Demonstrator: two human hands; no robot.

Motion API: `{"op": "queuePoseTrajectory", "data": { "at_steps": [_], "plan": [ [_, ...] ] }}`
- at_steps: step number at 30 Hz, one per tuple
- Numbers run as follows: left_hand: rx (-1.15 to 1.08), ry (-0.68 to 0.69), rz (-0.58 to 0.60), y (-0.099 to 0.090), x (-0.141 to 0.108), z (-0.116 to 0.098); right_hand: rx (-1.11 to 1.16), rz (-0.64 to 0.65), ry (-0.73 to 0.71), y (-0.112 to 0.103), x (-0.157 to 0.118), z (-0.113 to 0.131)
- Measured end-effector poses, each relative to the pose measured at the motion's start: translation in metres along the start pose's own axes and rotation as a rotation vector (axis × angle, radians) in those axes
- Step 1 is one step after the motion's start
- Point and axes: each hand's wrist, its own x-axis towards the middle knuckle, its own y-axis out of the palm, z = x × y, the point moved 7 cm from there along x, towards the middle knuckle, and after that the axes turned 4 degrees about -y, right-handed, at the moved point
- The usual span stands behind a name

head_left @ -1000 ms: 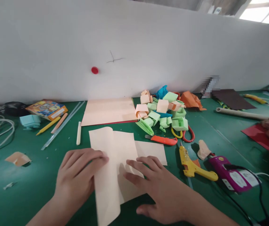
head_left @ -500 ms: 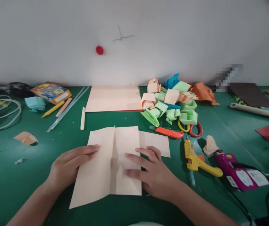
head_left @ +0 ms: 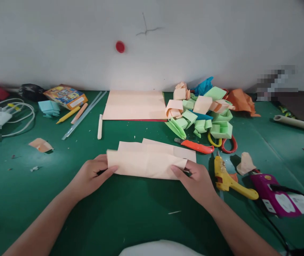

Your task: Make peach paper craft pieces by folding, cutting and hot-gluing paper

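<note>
A peach sheet of paper (head_left: 144, 164) is bent over on itself, its near edge lifted toward the far side. My left hand (head_left: 96, 176) pinches its left end, thumb on top and fingers behind. At the right end my right hand (head_left: 194, 177) grips it the same way, thumb in front. Behind and to the right, another peach piece of paper (head_left: 185, 153) lies partly hidden beneath it. Just beyond that rests an orange utility knife (head_left: 197, 146). To the right of my right hand is a yellow glue gun (head_left: 225, 177).
A pile of folded paper pieces (head_left: 200, 113) lies at the back right, with scissors (head_left: 229, 145) under its edge. Peach sheets (head_left: 134, 105) lie by the wall. Glue sticks (head_left: 84, 117) and a box (head_left: 65, 96) are at left, a purple power strip (head_left: 274, 195) with cords at right.
The sheet was lying spread with a crease running away from me; now it is folded over crosswise. Both hands have moved to its ends and grip it. The view has shifted slightly.
</note>
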Motion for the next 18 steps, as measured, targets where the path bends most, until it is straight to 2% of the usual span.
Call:
{"op": "queuePoseTrajectory", "data": {
  "at_steps": [3,6,8,10,12,14,16,18],
  "plan": [
    [0.02,-0.14,-0.053,0.0,-0.001,0.0,0.093,-0.012,0.043,0.003,0.001,-0.002],
    [0.129,-0.271,-0.183,-0.002,-0.006,-0.001,0.129,0.001,0.083,0.006,0.002,-0.005],
    [0.225,-0.242,-0.316,-0.004,-0.009,-0.011,0.118,0.011,0.094,0.008,0.003,-0.005],
    [0.35,-0.06,-0.391,0.001,-0.011,-0.032,0.078,0.018,0.08,0.01,0.004,-0.003],
    [0.455,0.192,-0.323,0.017,-0.013,-0.056,0.01,0.014,0.039,0.01,0.005,0.001],
    [0.485,0.374,-0.169,0.036,-0.015,-0.071,-0.063,0.002,-0.005,0.011,0.006,0.004],
    [0.471,0.44,-0.054,0.049,-0.016,-0.076,-0.131,-0.009,-0.024,0.012,0.006,0.004],
    [0.459,0.433,-0.001,0.055,-0.014,-0.074,-0.202,-0.027,-0.051,0.012,0.005,0.004]
  ]
}}
